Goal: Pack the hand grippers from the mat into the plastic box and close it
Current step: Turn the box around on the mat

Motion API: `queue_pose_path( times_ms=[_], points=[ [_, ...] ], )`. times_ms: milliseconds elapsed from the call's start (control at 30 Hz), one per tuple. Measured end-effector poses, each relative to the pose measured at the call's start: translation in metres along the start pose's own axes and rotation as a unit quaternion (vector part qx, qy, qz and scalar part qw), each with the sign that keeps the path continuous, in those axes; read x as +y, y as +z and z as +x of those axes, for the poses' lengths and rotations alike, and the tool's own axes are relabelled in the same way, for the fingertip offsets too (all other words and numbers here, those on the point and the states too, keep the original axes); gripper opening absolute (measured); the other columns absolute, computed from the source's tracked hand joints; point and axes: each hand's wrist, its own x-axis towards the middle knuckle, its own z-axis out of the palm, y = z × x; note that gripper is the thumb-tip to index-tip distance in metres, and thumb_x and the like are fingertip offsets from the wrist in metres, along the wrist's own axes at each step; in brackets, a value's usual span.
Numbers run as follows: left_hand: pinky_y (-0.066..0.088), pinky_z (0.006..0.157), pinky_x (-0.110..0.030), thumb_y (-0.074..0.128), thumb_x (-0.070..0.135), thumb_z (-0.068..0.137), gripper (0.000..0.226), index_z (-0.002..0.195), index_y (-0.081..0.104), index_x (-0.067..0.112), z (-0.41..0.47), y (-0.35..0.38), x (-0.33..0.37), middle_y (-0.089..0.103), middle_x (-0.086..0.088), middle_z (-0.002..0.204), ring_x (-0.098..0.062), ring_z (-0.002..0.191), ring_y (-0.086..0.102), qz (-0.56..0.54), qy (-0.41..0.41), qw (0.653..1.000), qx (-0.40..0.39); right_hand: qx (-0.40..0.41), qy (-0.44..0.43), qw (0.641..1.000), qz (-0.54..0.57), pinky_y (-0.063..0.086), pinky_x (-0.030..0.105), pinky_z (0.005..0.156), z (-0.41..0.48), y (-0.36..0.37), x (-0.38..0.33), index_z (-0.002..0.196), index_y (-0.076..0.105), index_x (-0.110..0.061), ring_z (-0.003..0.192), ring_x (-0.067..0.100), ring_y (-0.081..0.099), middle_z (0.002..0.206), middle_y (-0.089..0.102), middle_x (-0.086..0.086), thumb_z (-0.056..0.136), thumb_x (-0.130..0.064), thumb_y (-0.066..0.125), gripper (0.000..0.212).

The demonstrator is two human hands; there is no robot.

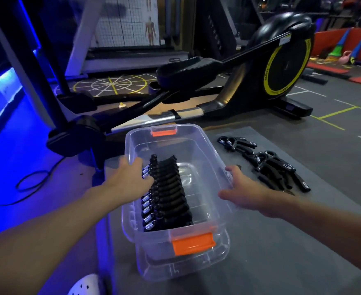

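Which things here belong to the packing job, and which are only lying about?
Job: box, packed grippers, loose grippers, mat, left hand, right hand.
Lying about: elliptical trainer, cones, poster.

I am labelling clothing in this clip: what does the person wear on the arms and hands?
Nothing that shows. The left hand and the right hand are bare, without gloves, rings or a watch. The left forearm and the right forearm are bare too; no sleeve reaches into the picture.
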Motion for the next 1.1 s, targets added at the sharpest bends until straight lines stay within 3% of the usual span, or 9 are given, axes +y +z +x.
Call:
queue_pose_path(
  times_ms=[167,300,367,433,500,667,800,900,1100],
  points=[
    [0.037,0.06,-0.03,0.057,0.031,0.088,0.015,0.085,0.046,0.021,0.012,-0.005,-0.001,0.051,-0.003,0.092,-0.027,0.1,0.051,-0.092,-0.051,0.994,0.013,0.037,0.014,0.998,0.045,0.045,0.024,0.054,0.004,0.003,0.001,0.137,0.033,-0.024,0.074,0.013,0.06,0.098,0.058,-0.002,0.086,-0.02,0.066,0.061],
    [0.046,0.08,-0.035,0.058,0.049,0.077,0.031,0.094,0.052,0.023,0.017,-0.005,-0.004,0.048,-0.006,0.117,-0.028,0.099,0.057,-0.077,-0.045,0.996,-0.009,0.051,0.029,0.995,0.075,0.044,0.024,0.054,0.011,0.006,0.0,0.128,0.039,-0.019,0.076,0.011,0.059,0.095,0.056,-0.005,0.085,-0.02,0.067,0.052],
    [0.041,0.097,-0.039,0.058,0.053,0.074,0.04,0.101,0.055,0.024,0.019,-0.002,-0.004,0.041,-0.003,0.125,-0.03,0.105,0.051,-0.055,-0.024,0.998,-0.019,0.058,0.034,0.995,0.078,0.048,0.026,0.058,0.015,0.007,0.0,0.125,0.04,-0.018,0.079,0.014,0.062,0.096,0.057,-0.002,0.083,-0.021,0.068,0.051],
    [0.032,0.103,-0.04,0.062,0.044,0.081,0.037,0.109,0.056,0.021,0.021,0.003,-0.004,0.035,-0.005,0.132,-0.032,0.104,0.043,-0.02,-0.018,0.999,-0.029,0.071,0.031,0.994,0.076,0.046,0.025,0.057,0.019,0.007,-0.001,0.125,0.042,-0.017,0.078,0.012,0.061,0.095,0.057,-0.002,0.082,-0.021,0.069,0.051],
    [0.034,0.098,-0.039,0.063,0.04,0.084,0.035,0.11,0.054,0.019,0.022,0.005,-0.002,0.03,-0.009,0.136,-0.031,0.103,0.04,-0.012,-0.03,0.999,-0.029,0.078,0.024,0.994,0.073,0.042,0.024,0.055,0.023,0.007,-0.001,0.126,0.042,-0.017,0.075,0.009,0.058,0.092,0.056,-0.004,0.082,-0.021,0.069,0.052],
    [0.046,0.072,-0.032,0.06,0.042,0.083,0.038,0.102,0.058,0.01,0.028,0.001,-0.003,0.033,-0.007,0.121,-0.03,0.088,0.06,-0.009,-0.042,0.999,-0.002,0.072,0.01,0.995,0.072,0.045,0.026,0.06,0.026,0.01,-0.001,0.133,0.036,-0.018,0.081,0.013,0.06,0.095,0.055,-0.003,0.08,-0.02,0.072,0.064],
    [0.05,0.074,-0.033,0.06,0.046,0.081,0.032,0.09,0.063,0.016,0.031,-0.003,-0.009,0.032,-0.001,0.115,-0.023,0.078,0.061,-0.02,-0.023,0.999,0.031,0.087,-0.011,0.993,0.079,0.051,0.028,0.067,0.029,0.006,-0.004,0.133,0.04,-0.017,0.084,0.015,0.063,0.097,0.06,-0.001,0.077,-0.02,0.074,0.065],
    [0.048,0.075,-0.034,0.06,0.051,0.079,0.026,0.084,0.062,0.026,0.03,-0.003,-0.01,0.033,0.002,0.113,-0.022,0.08,0.06,-0.019,-0.004,0.999,0.048,0.101,-0.03,0.99,0.092,0.058,0.039,0.076,0.034,-0.001,-0.009,0.138,0.039,-0.018,0.088,0.02,0.067,0.102,0.064,0.001,0.075,-0.021,0.075,0.072],
    [0.051,0.075,-0.037,0.056,0.052,0.08,0.024,0.076,0.06,0.029,0.025,-0.002,-0.014,0.033,0.005,0.109,-0.021,0.079,0.059,-0.038,0.003,0.997,0.07,0.131,-0.065,0.988,0.058,0.058,0.042,0.079,0.042,-0.01,-0.018,0.128,0.048,-0.018,0.085,0.021,0.068,0.097,0.066,0.003,0.077,-0.022,0.072,0.056]
  ],
)
